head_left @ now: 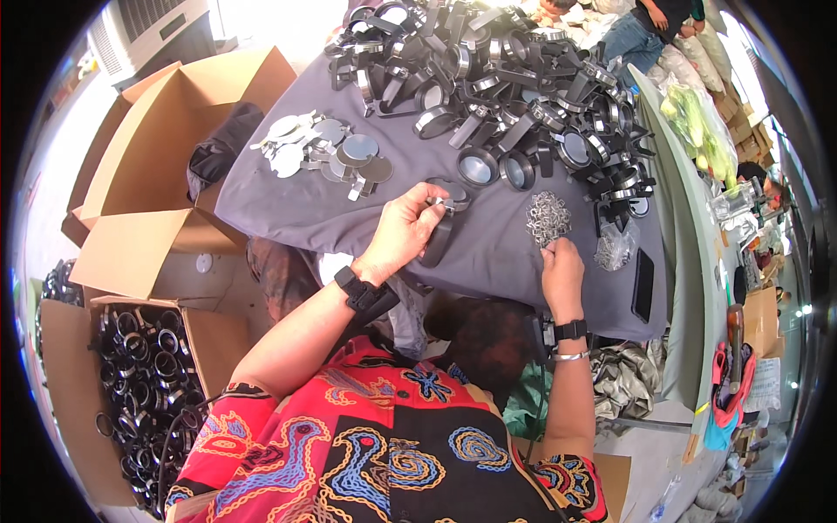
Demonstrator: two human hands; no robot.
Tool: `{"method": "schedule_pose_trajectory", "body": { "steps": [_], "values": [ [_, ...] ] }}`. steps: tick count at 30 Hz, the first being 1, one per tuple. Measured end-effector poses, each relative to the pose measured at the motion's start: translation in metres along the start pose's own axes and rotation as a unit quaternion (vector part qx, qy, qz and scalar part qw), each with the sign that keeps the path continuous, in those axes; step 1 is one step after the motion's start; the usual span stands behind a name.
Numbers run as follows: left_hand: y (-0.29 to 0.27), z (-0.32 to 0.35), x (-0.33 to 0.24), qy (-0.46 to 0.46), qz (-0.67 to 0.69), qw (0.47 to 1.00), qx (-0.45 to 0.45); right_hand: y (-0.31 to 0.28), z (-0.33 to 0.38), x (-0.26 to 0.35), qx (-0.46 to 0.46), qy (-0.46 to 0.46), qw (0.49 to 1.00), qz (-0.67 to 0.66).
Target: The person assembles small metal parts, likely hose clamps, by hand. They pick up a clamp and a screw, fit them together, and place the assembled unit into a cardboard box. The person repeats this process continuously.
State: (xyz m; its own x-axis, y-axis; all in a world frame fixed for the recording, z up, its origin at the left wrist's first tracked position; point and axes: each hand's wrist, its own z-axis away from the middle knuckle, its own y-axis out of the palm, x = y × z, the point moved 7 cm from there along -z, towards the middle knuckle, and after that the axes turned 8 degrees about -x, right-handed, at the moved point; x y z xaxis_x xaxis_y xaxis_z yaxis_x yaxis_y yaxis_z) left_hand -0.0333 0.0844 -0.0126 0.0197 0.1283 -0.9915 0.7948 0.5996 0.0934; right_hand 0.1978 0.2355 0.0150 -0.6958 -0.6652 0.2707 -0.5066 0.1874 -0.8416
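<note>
My left hand (405,231) grips a black magnifier frame with a handle (443,222) against the grey cloth-covered table (288,205). My right hand (561,272) rests at the near edge of a small heap of silver metal rings (547,216), fingertips curled toward it; whether it holds a ring is hidden. A large pile of black magnifier frames (514,87) covers the far part of the table. A cluster of round grey lens discs (331,152) lies to the left of my left hand.
A clear bag of small metal parts (615,248) and a black phone (643,285) lie at the right of the cloth. An open cardboard box full of black frames (144,392) stands at lower left, an empty one (174,131) above it. Other people sit at top right.
</note>
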Motion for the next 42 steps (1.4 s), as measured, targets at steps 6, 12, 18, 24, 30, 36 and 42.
{"method": "schedule_pose_trajectory", "body": {
  "steps": [6, 12, 18, 24, 30, 36, 42],
  "values": [
    [0.0, -0.001, 0.003, 0.003, 0.022, 1.0, 0.004, -0.01, 0.0, -0.001, -0.003, 0.04, 0.996, -0.082],
    [0.001, -0.001, 0.001, -0.004, 0.01, 1.0, -0.001, -0.001, 0.002, 0.0, 0.003, 0.075, 0.964, -0.254],
    [0.0, 0.0, -0.003, -0.015, 0.008, 1.0, 0.005, -0.006, -0.006, 0.039, -0.046, 0.058, 0.958, -0.276],
    [0.001, -0.001, 0.0, -0.015, -0.018, 1.0, 0.01, -0.011, -0.015, 0.105, -0.064, -0.024, 0.937, -0.342],
    [0.0, -0.002, -0.001, -0.002, -0.005, 1.0, 0.008, -0.01, -0.015, 0.158, -0.074, -0.178, 0.921, -0.337],
    [-0.001, -0.002, -0.002, 0.007, -0.008, 1.0, 0.008, 0.003, -0.012, 0.159, -0.112, -0.188, 0.924, -0.315],
    [-0.002, 0.0, -0.005, 0.011, -0.005, 1.0, 0.008, 0.004, -0.012, 0.162, -0.129, -0.203, 0.924, -0.296]
  ]
}}
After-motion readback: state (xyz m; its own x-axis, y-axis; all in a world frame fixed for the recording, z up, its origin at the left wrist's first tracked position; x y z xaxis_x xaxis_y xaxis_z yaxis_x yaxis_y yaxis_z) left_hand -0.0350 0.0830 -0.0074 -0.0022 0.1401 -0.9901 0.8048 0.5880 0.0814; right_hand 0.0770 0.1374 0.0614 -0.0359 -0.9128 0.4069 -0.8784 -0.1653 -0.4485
